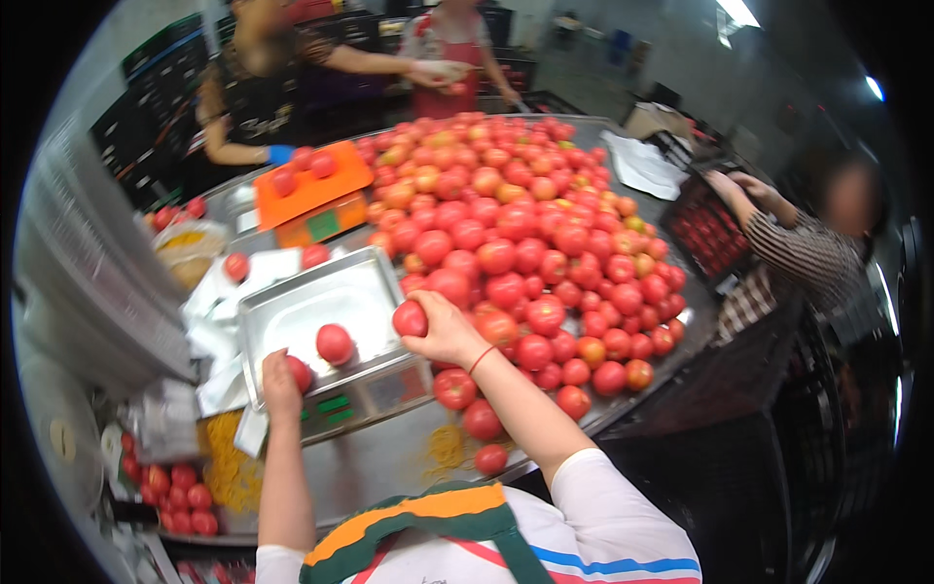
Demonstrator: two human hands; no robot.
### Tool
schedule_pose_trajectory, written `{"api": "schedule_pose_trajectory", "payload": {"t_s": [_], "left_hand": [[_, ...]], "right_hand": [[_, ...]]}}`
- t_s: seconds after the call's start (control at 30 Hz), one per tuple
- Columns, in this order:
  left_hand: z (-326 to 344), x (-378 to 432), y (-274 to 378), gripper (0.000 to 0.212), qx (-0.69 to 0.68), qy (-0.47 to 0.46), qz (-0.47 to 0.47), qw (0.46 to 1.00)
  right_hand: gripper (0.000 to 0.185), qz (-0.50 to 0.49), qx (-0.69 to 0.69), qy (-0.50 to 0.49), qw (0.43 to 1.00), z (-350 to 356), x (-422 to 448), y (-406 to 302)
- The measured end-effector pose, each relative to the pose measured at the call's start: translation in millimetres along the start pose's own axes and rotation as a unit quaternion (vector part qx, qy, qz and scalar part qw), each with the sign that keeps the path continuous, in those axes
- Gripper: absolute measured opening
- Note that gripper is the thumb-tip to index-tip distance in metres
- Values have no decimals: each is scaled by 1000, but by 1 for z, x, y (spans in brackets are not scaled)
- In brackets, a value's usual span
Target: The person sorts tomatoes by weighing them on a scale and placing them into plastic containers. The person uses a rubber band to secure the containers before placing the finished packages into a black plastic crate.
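Observation:
A tomato point(410, 319) is in the grasp of my right hand point(442, 330), at the right edge of a digital scale's metal tray point(292, 306). My left hand point(281, 383) is at the tray's near left corner, curled around another tomato point(298, 374) that it partly hides. Between my hands a single tomato point(335, 344) sits in the tray. Green digits glow on the scale's display point(334, 409) below the tray's near side. To the right of the scale, a large heap of tomatoes point(511, 241) covers much of the metal table point(365, 467).
An orange scale point(314, 193) bearing several tomatoes stands beyond the tray, near a co-worker's blue-gloved hand point(280, 154). Rubber bands point(232, 460) lie at the left, beside bagged tomatoes point(179, 500). On the right, another person holds a dark crate point(704, 230). White paper point(642, 164) lies beyond the heap.

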State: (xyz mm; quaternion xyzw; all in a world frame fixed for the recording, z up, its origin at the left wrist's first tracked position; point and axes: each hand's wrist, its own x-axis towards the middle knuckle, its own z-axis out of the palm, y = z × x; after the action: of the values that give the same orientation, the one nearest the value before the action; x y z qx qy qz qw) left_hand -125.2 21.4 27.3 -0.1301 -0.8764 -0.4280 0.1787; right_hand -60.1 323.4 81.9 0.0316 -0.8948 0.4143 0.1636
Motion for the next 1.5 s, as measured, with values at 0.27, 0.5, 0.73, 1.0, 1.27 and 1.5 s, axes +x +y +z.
{"api": "schedule_pose_trajectory", "payload": {"t_s": [0.27, 0.5, 0.73, 1.0, 1.27, 1.5], "left_hand": [[-25, -2, -8, 33, -30, -66, -8, 997], [-192, -1, -115, 56, 449, 122, -143, 874], [-237, -12, -184, 42, 311, -68, -202, 926], [-258, -8, -235, 40, 35, -22, -310, 950], [-251, 4, -153, 15, 532, -25, 29, 846], [-241, -21, -37, 11, 196, 193, 44, 960]], "right_hand": [[50, -92, -113, -53, 988, 12, 13, -77], [24, -422, 149, -214, 868, -106, -57, -232], [30, -471, 273, -96, 833, -71, -76, -280], [27, -546, 115, -181, 810, -80, -57, -273], [24, -182, -36, -220, 958, -39, -75, -169], [23, 11, 51, -277, 959, -4, -108, -89]]}}
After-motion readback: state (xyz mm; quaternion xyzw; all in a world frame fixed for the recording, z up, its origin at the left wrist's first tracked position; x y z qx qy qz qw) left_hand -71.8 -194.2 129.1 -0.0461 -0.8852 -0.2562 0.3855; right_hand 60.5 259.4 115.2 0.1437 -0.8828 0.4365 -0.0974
